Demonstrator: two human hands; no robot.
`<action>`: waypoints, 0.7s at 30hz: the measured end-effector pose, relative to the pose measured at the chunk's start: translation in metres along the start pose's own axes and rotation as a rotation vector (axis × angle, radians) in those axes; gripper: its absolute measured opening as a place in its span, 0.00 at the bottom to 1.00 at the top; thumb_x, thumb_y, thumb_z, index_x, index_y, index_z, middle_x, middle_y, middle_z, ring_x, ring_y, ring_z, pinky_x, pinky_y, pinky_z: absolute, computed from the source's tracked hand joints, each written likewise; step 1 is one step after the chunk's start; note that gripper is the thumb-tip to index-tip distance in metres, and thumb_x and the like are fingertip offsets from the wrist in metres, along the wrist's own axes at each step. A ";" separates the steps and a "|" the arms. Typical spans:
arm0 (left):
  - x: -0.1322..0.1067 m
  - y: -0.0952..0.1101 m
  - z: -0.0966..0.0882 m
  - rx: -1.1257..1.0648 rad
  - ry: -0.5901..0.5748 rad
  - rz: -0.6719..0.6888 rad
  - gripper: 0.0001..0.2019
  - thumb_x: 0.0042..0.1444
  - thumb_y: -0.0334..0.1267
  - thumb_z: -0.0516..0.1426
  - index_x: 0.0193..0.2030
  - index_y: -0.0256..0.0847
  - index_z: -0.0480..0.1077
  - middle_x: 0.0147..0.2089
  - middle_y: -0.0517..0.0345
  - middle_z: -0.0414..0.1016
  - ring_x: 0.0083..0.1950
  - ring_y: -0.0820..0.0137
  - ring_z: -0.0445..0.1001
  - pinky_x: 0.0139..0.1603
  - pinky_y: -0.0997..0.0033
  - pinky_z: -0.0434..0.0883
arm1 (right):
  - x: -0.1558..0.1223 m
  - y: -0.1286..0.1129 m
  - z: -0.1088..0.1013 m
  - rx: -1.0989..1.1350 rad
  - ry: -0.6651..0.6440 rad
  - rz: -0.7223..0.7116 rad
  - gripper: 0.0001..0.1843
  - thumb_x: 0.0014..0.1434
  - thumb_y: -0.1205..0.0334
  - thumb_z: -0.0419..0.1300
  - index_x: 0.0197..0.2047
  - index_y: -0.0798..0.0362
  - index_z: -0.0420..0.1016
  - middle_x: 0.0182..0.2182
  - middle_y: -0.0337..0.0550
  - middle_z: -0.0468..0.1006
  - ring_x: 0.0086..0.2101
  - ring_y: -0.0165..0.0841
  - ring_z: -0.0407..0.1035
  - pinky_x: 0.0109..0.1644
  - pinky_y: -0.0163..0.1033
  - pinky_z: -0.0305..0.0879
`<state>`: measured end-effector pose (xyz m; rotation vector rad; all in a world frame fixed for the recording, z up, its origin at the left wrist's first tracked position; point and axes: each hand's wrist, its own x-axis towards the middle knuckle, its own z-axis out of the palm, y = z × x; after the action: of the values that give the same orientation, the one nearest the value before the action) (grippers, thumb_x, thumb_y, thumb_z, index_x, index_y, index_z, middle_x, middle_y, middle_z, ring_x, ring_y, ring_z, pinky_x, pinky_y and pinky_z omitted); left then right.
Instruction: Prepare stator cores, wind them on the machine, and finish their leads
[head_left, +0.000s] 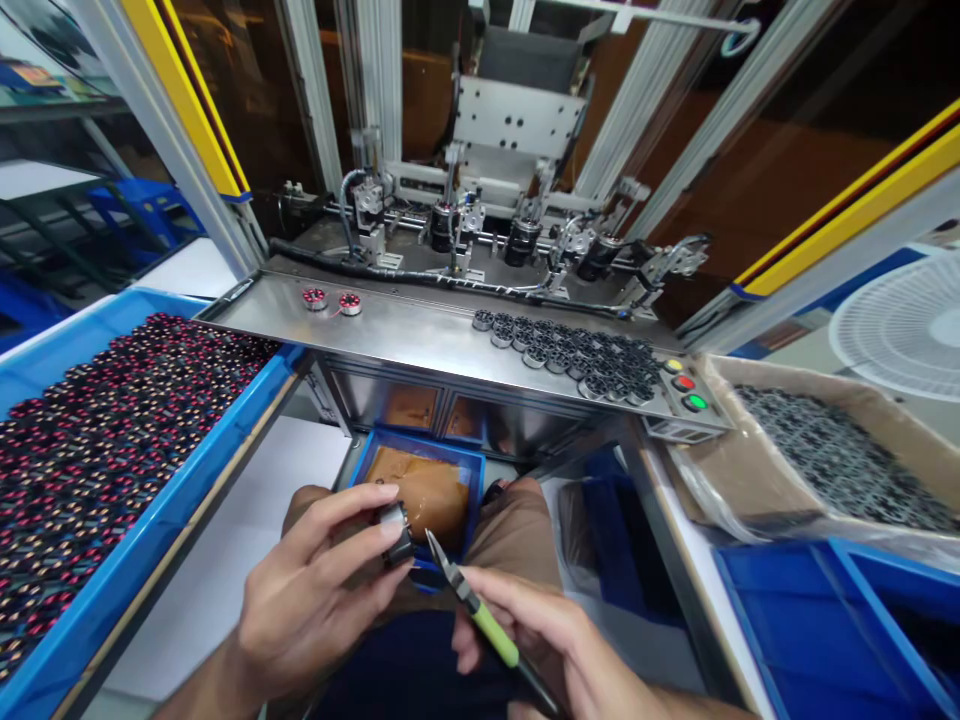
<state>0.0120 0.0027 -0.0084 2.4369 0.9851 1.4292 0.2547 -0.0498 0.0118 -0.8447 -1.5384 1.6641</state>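
Observation:
My left hand (322, 575) pinches a small round dark-and-silver motor part (394, 532) between fingertips and thumb, tilted over my lap. In my right hand (551, 640) is a pair of nippers (480, 612) with green and black handles. Their pointed tip is close to the motor part, just to its right; I cannot tell whether they touch. Beneath both hands stands a blue bin (478, 490) lined with brown material (420, 490). Fingers hide part of the held piece.
Two red-wound motor parts (349, 304) sit on the metal ledge (412, 335), with several dark rings (562, 350) farther right. Behind is a machine (517, 130); a button box (686, 390) is at the ledge's end. A blue crate (277, 375) of wound parts flanks the left, a lined carton (697, 470) the right.

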 end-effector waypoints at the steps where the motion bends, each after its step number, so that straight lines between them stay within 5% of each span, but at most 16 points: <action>1: 0.000 0.000 0.000 0.000 -0.007 0.006 0.18 0.51 0.19 0.62 0.49 0.35 0.70 0.55 0.51 0.71 0.54 0.73 0.74 0.57 0.77 0.73 | 0.001 -0.001 0.000 0.032 -0.012 0.010 0.32 0.58 0.61 0.62 0.65 0.45 0.62 0.46 0.50 0.74 0.44 0.37 0.73 0.50 0.45 0.70; 10: -0.001 -0.002 -0.001 -0.197 0.055 -0.012 0.27 0.47 0.13 0.60 0.51 0.38 0.64 0.52 0.46 0.77 0.55 0.62 0.76 0.55 0.60 0.76 | 0.004 -0.003 0.002 0.061 -0.037 0.051 0.32 0.59 0.56 0.62 0.65 0.44 0.62 0.47 0.50 0.74 0.45 0.38 0.73 0.52 0.46 0.69; 21: 0.001 0.002 -0.003 -0.207 0.065 -0.036 0.23 0.47 0.14 0.60 0.45 0.41 0.62 0.49 0.45 0.80 0.52 0.60 0.78 0.51 0.56 0.79 | 0.008 0.003 0.007 0.036 -0.008 0.082 0.34 0.58 0.49 0.61 0.65 0.49 0.62 0.43 0.52 0.74 0.40 0.36 0.72 0.46 0.46 0.71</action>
<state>0.0105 0.0016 -0.0052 2.2280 0.8421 1.5241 0.2448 -0.0469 0.0096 -0.8937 -1.4923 1.7512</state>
